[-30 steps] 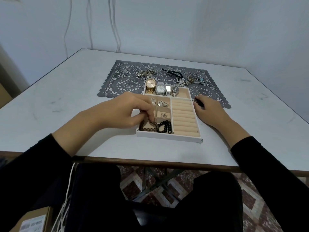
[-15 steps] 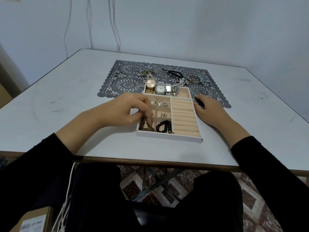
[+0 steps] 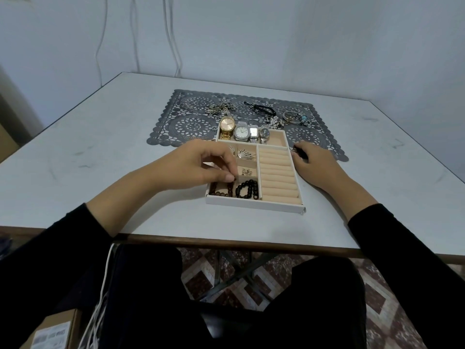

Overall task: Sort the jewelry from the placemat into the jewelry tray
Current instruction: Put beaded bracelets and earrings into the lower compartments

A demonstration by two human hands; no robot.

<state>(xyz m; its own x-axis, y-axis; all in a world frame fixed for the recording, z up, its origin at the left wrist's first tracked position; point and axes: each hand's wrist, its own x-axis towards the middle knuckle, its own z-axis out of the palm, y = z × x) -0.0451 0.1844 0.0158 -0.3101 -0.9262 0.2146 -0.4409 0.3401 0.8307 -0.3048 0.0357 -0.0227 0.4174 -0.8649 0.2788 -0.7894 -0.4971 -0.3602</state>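
Nearest: a lap in black, a cardboard box and a white cable low on the left. Next, the table, with the jewelry tray set near its front edge. A brown bead bracelet lies in the near-left compartment and a black bead bracelet in the one beside it. The left hand hovers over the tray's left side, fingers curled narrow, thumb tip just above the brown beads. Cannot tell whether it grips them. Small silver earrings sit in the compartments beyond, and beige ring rolls fill the right column. The right hand rests on the table against the tray's right wall, fingers curled and pinching a small dark item, too small to name. Four watches stand in the far compartment. Behind lies the grey lace placemat, carrying loose rings, a chain heap, a black cord bracelet, pearls and bangles.
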